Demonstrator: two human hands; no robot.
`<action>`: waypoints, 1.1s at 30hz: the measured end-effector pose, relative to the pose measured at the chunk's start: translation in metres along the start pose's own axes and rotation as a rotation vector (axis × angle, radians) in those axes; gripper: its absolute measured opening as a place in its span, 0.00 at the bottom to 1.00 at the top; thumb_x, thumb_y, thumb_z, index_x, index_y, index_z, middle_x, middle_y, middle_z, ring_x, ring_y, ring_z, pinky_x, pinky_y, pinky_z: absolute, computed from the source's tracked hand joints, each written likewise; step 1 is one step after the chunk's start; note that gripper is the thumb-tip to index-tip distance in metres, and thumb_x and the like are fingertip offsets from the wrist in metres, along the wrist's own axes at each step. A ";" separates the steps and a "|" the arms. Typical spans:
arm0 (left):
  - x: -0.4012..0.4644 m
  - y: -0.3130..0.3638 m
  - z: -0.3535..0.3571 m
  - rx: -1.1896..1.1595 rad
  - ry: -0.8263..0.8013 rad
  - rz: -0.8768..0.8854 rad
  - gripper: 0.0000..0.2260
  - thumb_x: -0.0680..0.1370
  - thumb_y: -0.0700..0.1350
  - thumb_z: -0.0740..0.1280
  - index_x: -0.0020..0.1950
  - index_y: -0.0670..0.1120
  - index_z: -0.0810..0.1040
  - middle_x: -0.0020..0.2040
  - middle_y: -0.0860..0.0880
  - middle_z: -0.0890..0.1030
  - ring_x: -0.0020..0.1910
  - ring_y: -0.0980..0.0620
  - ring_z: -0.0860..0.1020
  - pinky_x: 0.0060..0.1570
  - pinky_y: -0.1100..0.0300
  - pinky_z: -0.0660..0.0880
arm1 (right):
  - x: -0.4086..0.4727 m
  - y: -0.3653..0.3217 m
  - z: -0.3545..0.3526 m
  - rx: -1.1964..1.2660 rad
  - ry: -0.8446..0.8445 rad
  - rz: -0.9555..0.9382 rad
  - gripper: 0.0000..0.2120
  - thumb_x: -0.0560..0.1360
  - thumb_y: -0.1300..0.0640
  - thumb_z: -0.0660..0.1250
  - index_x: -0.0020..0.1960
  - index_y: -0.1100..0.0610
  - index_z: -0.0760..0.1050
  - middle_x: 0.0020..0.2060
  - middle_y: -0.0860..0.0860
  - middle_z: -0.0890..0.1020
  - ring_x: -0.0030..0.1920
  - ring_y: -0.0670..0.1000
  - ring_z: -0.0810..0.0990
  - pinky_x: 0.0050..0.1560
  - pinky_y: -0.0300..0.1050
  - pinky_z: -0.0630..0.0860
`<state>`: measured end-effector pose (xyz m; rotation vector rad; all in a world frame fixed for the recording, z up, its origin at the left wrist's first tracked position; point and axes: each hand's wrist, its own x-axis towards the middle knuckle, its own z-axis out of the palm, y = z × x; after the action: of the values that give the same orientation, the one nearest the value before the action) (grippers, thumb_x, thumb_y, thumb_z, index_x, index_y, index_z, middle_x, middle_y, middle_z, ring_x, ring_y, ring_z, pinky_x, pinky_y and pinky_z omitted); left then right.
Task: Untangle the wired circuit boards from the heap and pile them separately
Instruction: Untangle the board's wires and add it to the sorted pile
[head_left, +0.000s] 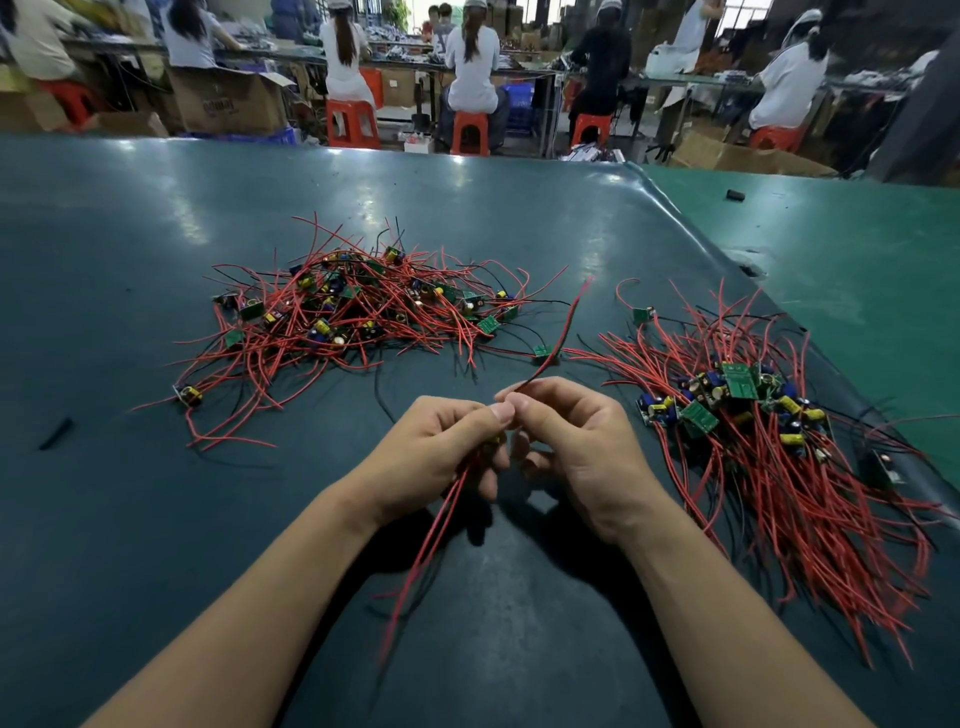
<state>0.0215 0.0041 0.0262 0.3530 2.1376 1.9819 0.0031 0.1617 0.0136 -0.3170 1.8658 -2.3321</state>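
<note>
Forearms are coming in low over the mat (130, 519), meeting at centre, so you are working close to your chest where the wires are easy to see.

Far left: the heap (358, 306) is lying loose and tangled, wires pointing every way, boards buried among them, well apart from your hands. It is sitting within reach for the next pick.

Centre: your left hand (441, 447) is curling its fingers round a small bundle, red wires (426, 551) trailing down toward you. A board seems to be tucked inside the grip; only a glimpse is showing. Your right hand (566, 447) is pinching a single red lead (563, 332) between thumb and forefinger, the lead rising away toward the heap. My reading: you are drawing that lead straight so it lines up with the rest.

Right: the sorted pile (769, 431) is lying with boards grouped at the top and wires combed toward you, probably so each new piece drops in parallel.
</note>
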 end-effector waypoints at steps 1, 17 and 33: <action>0.000 0.000 -0.001 0.005 -0.019 -0.004 0.18 0.79 0.51 0.63 0.33 0.43 0.77 0.25 0.43 0.76 0.21 0.52 0.72 0.25 0.65 0.68 | -0.001 0.000 0.000 0.013 -0.005 0.005 0.04 0.68 0.54 0.73 0.41 0.51 0.85 0.36 0.50 0.83 0.30 0.45 0.76 0.26 0.35 0.72; -0.004 0.000 0.012 -0.044 -0.150 0.064 0.17 0.71 0.50 0.67 0.24 0.44 0.72 0.21 0.47 0.69 0.17 0.51 0.65 0.21 0.64 0.58 | 0.022 -0.001 -0.009 0.215 0.422 -0.170 0.06 0.75 0.67 0.70 0.40 0.60 0.77 0.24 0.49 0.74 0.21 0.45 0.67 0.21 0.35 0.62; 0.008 -0.004 0.009 -0.317 -0.001 -0.029 0.20 0.75 0.55 0.62 0.30 0.42 0.76 0.19 0.50 0.63 0.22 0.52 0.59 0.34 0.52 0.50 | 0.025 -0.002 -0.028 0.010 0.563 -0.181 0.09 0.80 0.51 0.65 0.49 0.56 0.77 0.29 0.48 0.77 0.20 0.45 0.70 0.19 0.35 0.64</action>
<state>0.0162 0.0148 0.0216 0.2664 1.7746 2.2536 -0.0284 0.1824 0.0122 0.2105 2.1245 -2.7642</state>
